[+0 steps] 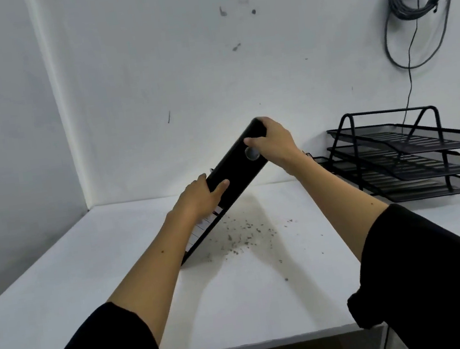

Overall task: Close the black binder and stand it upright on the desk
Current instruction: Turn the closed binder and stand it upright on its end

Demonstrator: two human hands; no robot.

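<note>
Your right hand [273, 145] is clamped over the top end of the black plastic lever-arch binder [236, 167], fingers hooked behind the spine and thumb pressed just above its round finger hole [252, 153]. Your left hand [201, 197] grips the spine lower down, thumb across the front. Between them the binder is closed, or nearly so (a strip of white lined paper [201, 232] still peeks out at the lower edge), and tilted: its long axis runs from a low corner resting on the white counter [62, 284], near the middle, up and away to the right toward the back edge. The right hand holds the high end, so it looks the one to swing that end over the planted corner. Grey crumbs [245, 235] lie just right of the binder; a black mesh three-tier tray [408, 156] stands at the back right corner, clear of the arc.
</note>
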